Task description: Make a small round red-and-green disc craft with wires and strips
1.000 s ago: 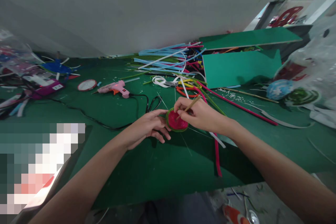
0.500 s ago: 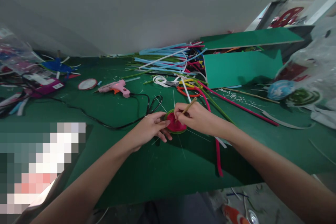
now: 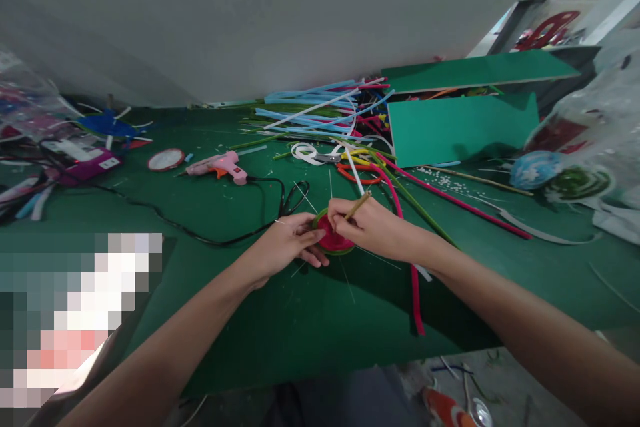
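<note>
A small round red disc with a green rim [image 3: 332,239] lies on the green table [image 3: 280,320]. My left hand [image 3: 285,245] pinches its left edge, thumb and fingers closed on it. My right hand [image 3: 370,228] is closed round a thin tan wooden stick [image 3: 358,205], whose lower end presses on the disc's red face. The two hands almost touch over the disc.
A pink glue gun [image 3: 219,165] with a black cord [image 3: 235,235] lies behind my left hand. Coloured pipe cleaners and strips [image 3: 325,113] pile at the back, with green foam boards [image 3: 460,127] to their right. A red pipe cleaner [image 3: 414,293] runs under my right wrist. Plastic bags [image 3: 590,140] sit far right.
Both hands and the disc have shifted slightly left and nearer each other. The stick's free end has dropped lower.
</note>
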Demonstrator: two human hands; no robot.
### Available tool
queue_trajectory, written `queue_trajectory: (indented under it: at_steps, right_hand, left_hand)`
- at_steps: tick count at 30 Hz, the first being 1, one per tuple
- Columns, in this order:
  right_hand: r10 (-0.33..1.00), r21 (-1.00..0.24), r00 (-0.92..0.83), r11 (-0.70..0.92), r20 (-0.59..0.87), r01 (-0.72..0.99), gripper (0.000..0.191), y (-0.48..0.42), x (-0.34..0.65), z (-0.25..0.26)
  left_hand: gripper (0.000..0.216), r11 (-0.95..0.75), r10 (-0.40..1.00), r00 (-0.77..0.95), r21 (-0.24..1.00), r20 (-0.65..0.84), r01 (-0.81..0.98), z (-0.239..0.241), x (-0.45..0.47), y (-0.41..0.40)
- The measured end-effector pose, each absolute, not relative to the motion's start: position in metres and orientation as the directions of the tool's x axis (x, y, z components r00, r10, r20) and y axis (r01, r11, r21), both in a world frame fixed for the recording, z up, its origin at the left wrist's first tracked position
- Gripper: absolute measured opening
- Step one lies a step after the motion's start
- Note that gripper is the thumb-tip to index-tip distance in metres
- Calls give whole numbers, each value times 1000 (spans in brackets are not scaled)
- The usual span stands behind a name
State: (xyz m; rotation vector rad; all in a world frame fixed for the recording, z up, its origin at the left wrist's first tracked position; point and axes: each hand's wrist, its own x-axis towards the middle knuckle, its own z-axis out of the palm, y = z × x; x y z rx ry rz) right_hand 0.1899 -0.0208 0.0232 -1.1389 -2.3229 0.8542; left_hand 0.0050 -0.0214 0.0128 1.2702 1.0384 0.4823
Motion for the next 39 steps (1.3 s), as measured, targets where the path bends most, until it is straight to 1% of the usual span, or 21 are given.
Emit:
queue_trajectory:
  at_steps: [4,6,8,11,13,16,21,25,28,31,36,39]
  right_hand:
    - [830,-672,-548,462,99,579,13,-22,191,26]
    - [854,-647,-506,453,118,614,16,-23,193,27]
    - [882,-558,-449,447,143,699,25,-23,194,28]
    - [895,-379,-413,446,170,811,35,-23,193,25]
    - [886,-336,-433,463,164,820,37,-22,191,22]
    - [878,-340,-453,478,155,810,37,-22,188,17]
    - [876,-301,-464,481,131,823,36,-21,185,16]
    - [879,-310,-467,471,92,826,36,-20,185,18]
    - [881,-289,-468,466,69,836,38,-19,184,19]
    - [884,-259,-460,464,79,847,39,-18,183,18]
    - [862,-222,-495,506,105,833,40,-19,182,18]
    - [850,-249,-523,521,63,816,38,-20,183,20]
  left_hand:
    - [28,300,795,463,917,-392,263,17,7,-22]
    - [25,313,804,434,909,-407,273,17,8,-22]
    - [24,316,811,421,910,-405,267,16,8,-22]
    - [26,310,812,435,920,-388,242,13,8,-22]
    - [27,306,809,441,919,-388,249,13,7,-22]
    - [27,299,806,441,915,-395,272,15,8,-23]
    - [27,314,806,426,907,-411,281,18,9,-24]
    - [24,303,809,441,919,-389,254,16,8,-24]
    - [24,305,812,440,921,-384,241,15,8,-25]
    - [24,311,816,422,916,-395,256,16,9,-25]
    - [26,310,819,417,915,-395,257,16,9,-25]
    - [29,304,816,436,924,-379,233,14,8,-25]
